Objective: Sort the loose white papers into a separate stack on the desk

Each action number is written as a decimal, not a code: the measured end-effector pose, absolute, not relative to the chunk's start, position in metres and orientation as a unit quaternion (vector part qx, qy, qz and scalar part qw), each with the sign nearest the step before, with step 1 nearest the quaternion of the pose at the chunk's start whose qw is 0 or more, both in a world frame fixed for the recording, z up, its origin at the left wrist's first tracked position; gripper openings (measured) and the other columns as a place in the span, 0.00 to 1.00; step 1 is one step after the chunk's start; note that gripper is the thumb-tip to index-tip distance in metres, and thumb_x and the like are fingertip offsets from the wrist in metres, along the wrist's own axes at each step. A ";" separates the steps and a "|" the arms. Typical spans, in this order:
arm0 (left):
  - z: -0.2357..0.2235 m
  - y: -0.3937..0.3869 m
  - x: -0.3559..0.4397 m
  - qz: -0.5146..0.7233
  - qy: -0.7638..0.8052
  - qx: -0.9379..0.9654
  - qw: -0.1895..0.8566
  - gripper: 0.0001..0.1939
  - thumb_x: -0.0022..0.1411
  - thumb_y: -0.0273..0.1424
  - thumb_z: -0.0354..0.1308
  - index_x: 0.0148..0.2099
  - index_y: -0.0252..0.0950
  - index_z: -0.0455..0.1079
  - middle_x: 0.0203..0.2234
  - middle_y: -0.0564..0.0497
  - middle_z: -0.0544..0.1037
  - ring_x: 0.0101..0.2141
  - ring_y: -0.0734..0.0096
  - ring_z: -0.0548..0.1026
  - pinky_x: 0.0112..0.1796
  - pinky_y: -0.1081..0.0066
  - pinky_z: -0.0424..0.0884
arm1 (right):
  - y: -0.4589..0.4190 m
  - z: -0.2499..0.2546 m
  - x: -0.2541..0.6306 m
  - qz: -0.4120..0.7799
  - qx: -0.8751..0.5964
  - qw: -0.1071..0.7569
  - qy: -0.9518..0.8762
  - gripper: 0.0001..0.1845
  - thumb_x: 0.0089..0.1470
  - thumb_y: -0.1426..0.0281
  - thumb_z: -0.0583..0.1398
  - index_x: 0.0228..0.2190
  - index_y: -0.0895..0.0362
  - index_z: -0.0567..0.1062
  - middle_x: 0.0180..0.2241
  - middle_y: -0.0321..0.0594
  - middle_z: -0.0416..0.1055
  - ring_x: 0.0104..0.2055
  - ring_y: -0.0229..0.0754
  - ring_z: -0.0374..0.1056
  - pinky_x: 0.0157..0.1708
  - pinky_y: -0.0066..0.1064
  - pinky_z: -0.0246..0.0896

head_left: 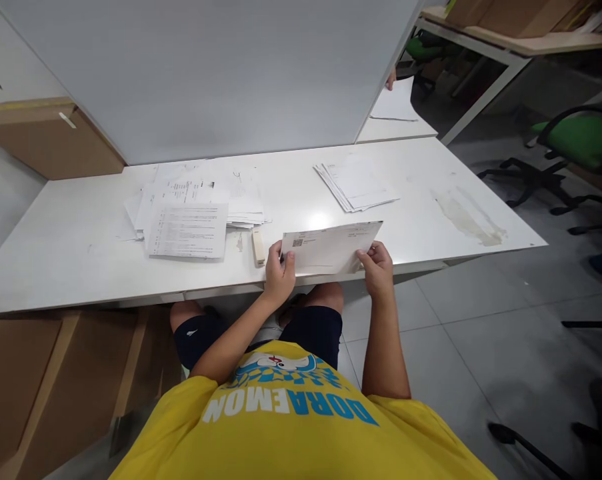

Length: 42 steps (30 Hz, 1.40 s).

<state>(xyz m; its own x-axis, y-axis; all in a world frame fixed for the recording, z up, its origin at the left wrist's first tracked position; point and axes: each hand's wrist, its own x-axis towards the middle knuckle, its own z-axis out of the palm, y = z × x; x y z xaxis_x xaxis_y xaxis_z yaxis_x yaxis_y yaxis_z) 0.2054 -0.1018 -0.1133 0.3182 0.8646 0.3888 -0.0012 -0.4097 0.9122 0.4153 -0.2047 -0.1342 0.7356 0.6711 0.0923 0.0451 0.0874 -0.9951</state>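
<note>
A sheaf of white paper sheets (325,252), printed with a small square code at its upper left, is held up over the table's front edge. My left hand (279,275) grips its left end, thumb on the front. At the right end my right hand (379,268) pinches it between thumb and fingers. How many sheets are in it I cannot tell. Just left of my left hand lies a cream-coloured stapler-like block (258,247). Beyond the sheaf rests a fanned stack of papers (358,183), and a spread pile of printed papers (188,227) covers the left side.
A white partition (231,73) rises along the back of the white table (421,207). Cardboard boxes stand at the far left (51,140) and below left (81,393). Past the partition, another person's hand (391,79) touches paper. Green chairs (581,140) stand to the right.
</note>
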 end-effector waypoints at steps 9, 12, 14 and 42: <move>-0.122 -0.132 0.119 0.354 0.457 0.582 0.572 0.29 0.61 0.34 0.59 0.62 0.40 0.56 0.27 0.55 0.75 0.25 0.72 0.74 0.26 0.74 0.68 | -0.245 -0.129 0.388 0.455 -0.671 0.522 -0.265 0.27 0.43 0.56 0.69 0.44 0.53 0.75 0.33 0.40 0.79 0.34 0.46 0.74 0.32 0.35 0.68; -0.137 -0.129 0.116 0.358 0.479 0.582 0.551 0.25 0.61 0.33 0.58 0.59 0.39 0.58 0.29 0.53 0.77 0.25 0.73 0.75 0.27 0.74 0.68 | -0.239 -0.137 0.380 0.453 -0.671 0.535 -0.241 0.30 0.40 0.56 0.70 0.46 0.54 0.75 0.32 0.40 0.79 0.32 0.45 0.73 0.30 0.34 0.68; -0.140 -0.126 0.117 0.376 0.482 0.603 0.512 0.24 0.62 0.33 0.57 0.59 0.39 0.59 0.30 0.53 0.76 0.25 0.73 0.75 0.28 0.74 0.68 | -0.234 -0.138 0.380 0.444 -0.677 0.540 -0.231 0.31 0.40 0.57 0.70 0.47 0.54 0.75 0.31 0.39 0.79 0.32 0.44 0.73 0.30 0.34 0.67; -0.139 -0.062 0.108 0.283 0.305 0.907 0.069 0.31 0.60 0.15 0.45 0.60 0.41 0.70 0.57 0.55 0.73 0.48 0.60 0.71 0.45 0.61 0.71 | -0.225 -0.128 0.375 0.417 -0.717 0.519 -0.208 0.32 0.39 0.55 0.70 0.47 0.52 0.74 0.35 0.40 0.79 0.39 0.48 0.75 0.38 0.38 0.70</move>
